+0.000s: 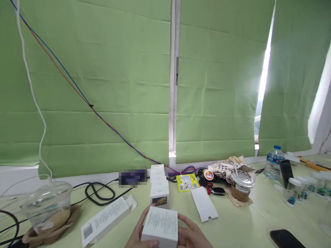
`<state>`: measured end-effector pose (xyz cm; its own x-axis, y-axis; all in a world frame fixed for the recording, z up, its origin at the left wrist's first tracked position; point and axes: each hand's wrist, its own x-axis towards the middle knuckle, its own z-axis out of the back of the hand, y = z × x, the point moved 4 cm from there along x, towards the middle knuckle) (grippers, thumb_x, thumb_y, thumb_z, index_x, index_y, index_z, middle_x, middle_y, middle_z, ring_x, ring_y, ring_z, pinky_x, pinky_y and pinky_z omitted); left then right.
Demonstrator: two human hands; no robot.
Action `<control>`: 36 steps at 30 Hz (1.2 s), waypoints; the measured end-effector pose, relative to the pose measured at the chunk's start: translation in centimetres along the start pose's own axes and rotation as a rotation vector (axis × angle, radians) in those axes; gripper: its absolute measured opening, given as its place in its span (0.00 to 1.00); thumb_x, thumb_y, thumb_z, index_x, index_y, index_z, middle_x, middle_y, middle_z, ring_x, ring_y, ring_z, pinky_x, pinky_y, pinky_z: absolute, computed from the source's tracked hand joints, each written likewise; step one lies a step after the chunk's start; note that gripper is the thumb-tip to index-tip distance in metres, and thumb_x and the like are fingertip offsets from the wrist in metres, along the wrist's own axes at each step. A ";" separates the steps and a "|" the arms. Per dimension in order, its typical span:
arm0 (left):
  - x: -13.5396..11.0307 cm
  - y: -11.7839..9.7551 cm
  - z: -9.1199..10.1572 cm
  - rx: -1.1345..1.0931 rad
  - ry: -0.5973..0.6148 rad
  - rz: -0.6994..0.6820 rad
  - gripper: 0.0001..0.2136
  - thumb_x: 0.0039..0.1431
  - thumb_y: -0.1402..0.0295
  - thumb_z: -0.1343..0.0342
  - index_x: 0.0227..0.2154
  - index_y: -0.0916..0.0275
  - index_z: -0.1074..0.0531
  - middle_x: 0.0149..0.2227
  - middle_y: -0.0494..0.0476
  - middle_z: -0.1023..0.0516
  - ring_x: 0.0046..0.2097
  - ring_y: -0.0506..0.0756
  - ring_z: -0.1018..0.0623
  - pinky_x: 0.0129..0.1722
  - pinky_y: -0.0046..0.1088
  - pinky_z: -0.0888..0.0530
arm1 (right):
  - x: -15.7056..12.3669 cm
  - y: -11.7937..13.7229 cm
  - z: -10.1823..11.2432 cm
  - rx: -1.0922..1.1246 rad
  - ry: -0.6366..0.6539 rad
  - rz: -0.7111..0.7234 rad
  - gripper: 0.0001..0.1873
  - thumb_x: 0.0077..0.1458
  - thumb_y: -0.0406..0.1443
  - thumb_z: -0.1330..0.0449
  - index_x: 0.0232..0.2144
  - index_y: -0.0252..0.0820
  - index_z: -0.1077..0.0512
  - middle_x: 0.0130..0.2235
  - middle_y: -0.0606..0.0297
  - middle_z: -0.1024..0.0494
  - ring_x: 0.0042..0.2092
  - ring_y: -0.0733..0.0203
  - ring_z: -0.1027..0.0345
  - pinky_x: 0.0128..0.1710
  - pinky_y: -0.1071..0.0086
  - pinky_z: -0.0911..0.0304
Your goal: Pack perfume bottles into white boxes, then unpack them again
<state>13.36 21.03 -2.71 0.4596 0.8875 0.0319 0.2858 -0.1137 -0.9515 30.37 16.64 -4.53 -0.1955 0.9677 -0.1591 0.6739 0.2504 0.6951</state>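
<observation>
A small white box [160, 224] with fine grey print on its top face is held between my two hands at the bottom centre. My left hand [138, 234] grips its left side, the thumb along the near edge. My right hand [192, 234] wraps round the right side, with fingers partly hidden behind the box. Just beyond stands a row of similar white boxes [159, 189], the nearest with a dark picture on its front. Left of my hands lies a long white carton [107, 218] with an opened end flap and a barcode. A flat white sleeve [204, 204] lies to the right.
A clear plastic bowl [48, 206] stands at left beside black cables [99, 194]. Rightward are a yellow packet [187, 182], a lidded drink cup [241, 186], a water bottle [274, 163], small clear jars [293, 192] and a black phone [287, 238]. Green blinds [103, 69] hang behind.
</observation>
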 end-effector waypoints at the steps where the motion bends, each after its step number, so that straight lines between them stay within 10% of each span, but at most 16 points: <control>1: -0.1 0.0 0.1 -0.009 -0.001 0.013 0.53 0.30 0.61 0.27 0.61 0.56 0.50 0.42 0.61 0.21 0.34 0.59 0.24 0.16 0.20 0.41 | 0.1 -0.2 0.2 -0.013 -0.001 -0.004 0.37 0.37 0.34 0.29 0.50 0.39 0.38 0.34 0.57 0.17 0.37 0.53 0.21 0.28 0.72 0.38; 17: -0.9 -0.7 -0.5 -0.109 0.051 0.074 0.42 0.40 0.61 0.30 0.59 0.51 0.44 0.39 0.55 0.24 0.23 0.48 0.28 0.17 0.20 0.33 | 1.8 -1.2 2.9 -0.119 -0.121 0.225 0.23 0.26 0.26 0.43 0.32 0.41 0.29 0.22 0.69 0.22 0.27 0.58 0.28 0.26 0.73 0.41; 25: -0.5 -0.1 -0.5 -0.098 0.017 0.177 0.40 0.41 0.73 0.36 0.57 0.52 0.47 0.35 0.52 0.23 0.24 0.52 0.25 0.17 0.23 0.30 | 0.3 -0.5 1.8 -0.210 -0.202 0.144 0.37 0.37 0.53 0.31 0.47 0.47 0.36 0.40 0.59 0.20 0.37 0.47 0.24 0.28 0.59 0.29; 30: -0.2 0.4 -0.6 0.054 -0.089 0.141 0.35 0.48 0.57 0.35 0.56 0.56 0.44 0.23 0.49 0.24 0.21 0.53 0.26 0.15 0.24 0.30 | -0.1 0.0 1.6 -0.327 -0.208 0.458 0.39 0.30 0.52 0.27 0.43 0.43 0.34 0.37 0.58 0.20 0.40 0.49 0.27 0.42 0.55 0.30; 36: 0.4 0.8 -0.1 0.109 -0.207 0.036 0.28 0.39 0.52 0.31 0.40 0.61 0.31 0.29 0.57 0.19 0.29 0.60 0.20 0.20 0.29 0.26 | -0.5 0.1 1.6 -0.467 -0.273 0.436 0.42 0.34 0.54 0.30 0.48 0.44 0.40 0.35 0.58 0.22 0.32 0.50 0.28 0.24 0.62 0.32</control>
<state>13.83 21.31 -3.44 0.2827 0.9576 -0.0557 0.1749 -0.1085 -0.9786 31.64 16.21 -5.51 0.2505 0.9652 0.0751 0.2610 -0.1421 0.9548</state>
